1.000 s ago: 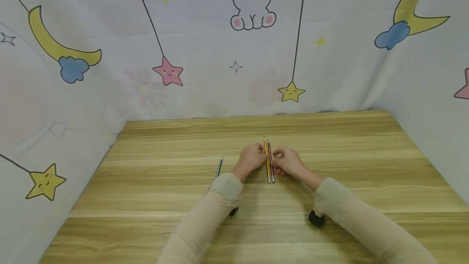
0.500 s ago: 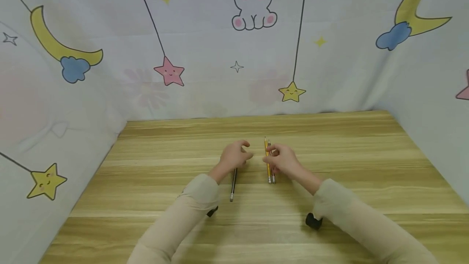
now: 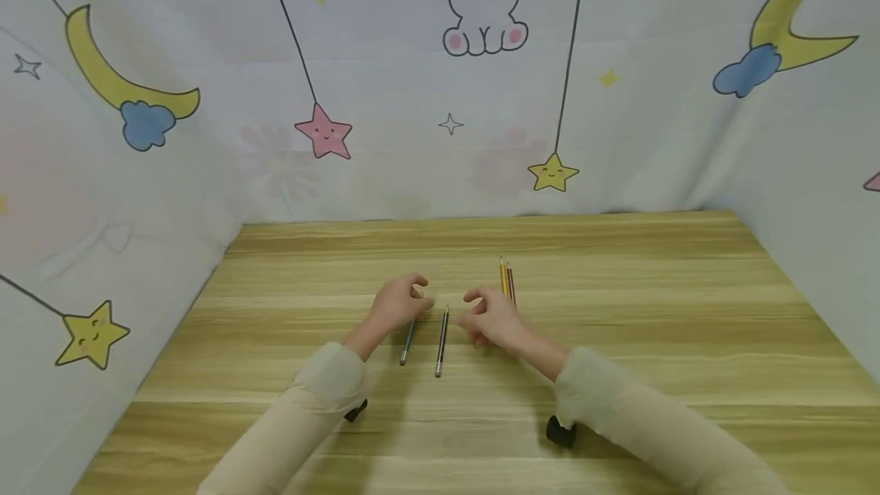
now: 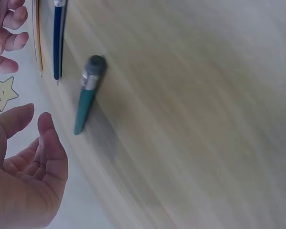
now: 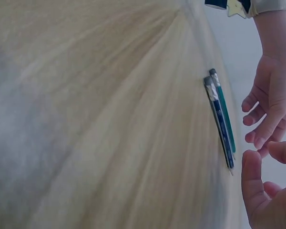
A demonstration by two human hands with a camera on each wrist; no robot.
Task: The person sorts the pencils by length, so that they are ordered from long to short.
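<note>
My left hand [image 3: 399, 302] hovers over the upper part of a green pencil [image 3: 409, 342], thumb and fingers apart with nothing between them. A dark blue pencil [image 3: 442, 342] lies just right of it, between the two hands. My right hand [image 3: 493, 319] is beside that blue pencil, its fingers loosely bent and holding nothing. Partly hidden behind the right hand, a yellow pencil [image 3: 504, 275] and a dark red pencil [image 3: 511, 281] lie side by side. In the left wrist view the green pencil [image 4: 86, 100] shows a gap between it and the left fingers.
The pencils lie on a wood-grain table [image 3: 619, 289]. A white cloth [image 3: 385, 174] printed with stars, moons and a rabbit encloses its back and sides. Under each sleeve hangs a black wrist device [image 3: 561, 431].
My left hand has left the yellow and red pencils and moved left to above the green one. My right hand has shifted left from the pair toward the blue pencil.
</note>
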